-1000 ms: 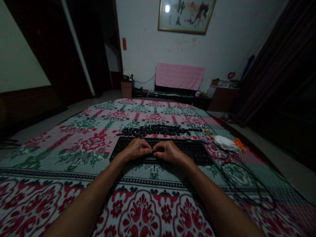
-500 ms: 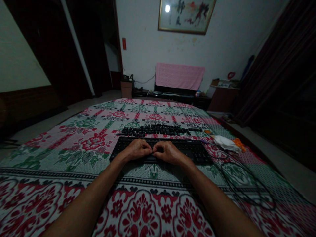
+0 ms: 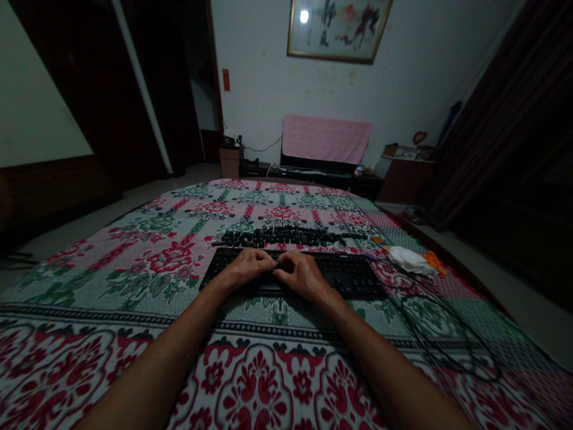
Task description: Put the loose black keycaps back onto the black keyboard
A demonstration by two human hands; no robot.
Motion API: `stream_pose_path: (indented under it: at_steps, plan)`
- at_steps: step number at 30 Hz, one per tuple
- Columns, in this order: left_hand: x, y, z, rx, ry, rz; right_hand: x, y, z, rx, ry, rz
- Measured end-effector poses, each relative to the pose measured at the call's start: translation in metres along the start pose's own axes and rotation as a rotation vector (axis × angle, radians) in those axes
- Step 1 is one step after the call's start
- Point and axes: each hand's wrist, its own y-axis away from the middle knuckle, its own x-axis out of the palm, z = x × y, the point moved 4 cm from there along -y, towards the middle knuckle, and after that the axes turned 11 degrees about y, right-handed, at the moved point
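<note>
Both hands have crept a little farther up the keyboard (image 3: pixel 353 276), which lies on the bed (image 3: pixel 170 257) under them. The left hand (image 3: pixel 246 270) and right hand (image 3: pixel 301 273) are curled, fingertips meeting; whether they pinch a key, I cannot tell. Loose keycaps (image 3: pixel 286 236) lie in a row just beyond.

A crumpled white cloth (image 3: pixel 409 260) and an orange scrap (image 3: pixel 433 259) lie at the floral bedspread's (image 3: pixel 134 269) right edge. Beyond its far edge hang a pink cover (image 3: pixel 326 138) and a framed painting (image 3: pixel 338 27).
</note>
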Motion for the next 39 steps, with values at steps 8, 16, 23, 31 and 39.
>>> stream_pose_path:
  at_steps: [8,16,23,31,39]
  plan:
    - [0.000,0.001,-0.003,0.024,-0.021,0.035,0.000,0.000,0.004,-0.079,0.011,0.012]
    - [0.000,-0.001,0.002,0.067,-0.029,0.067,0.000,0.000,0.003,-0.110,0.004,0.049]
    - [0.001,-0.001,0.001,0.005,0.008,0.008,-0.001,-0.001,0.002,-0.080,-0.011,0.081]
    - [0.002,-0.005,0.003,0.148,-0.020,-0.047,0.000,-0.002,-0.003,-0.043,-0.162,0.065]
    - [0.001,-0.003,-0.006,0.103,0.094,-0.080,0.001,-0.005,-0.013,0.113,-0.397,0.121]
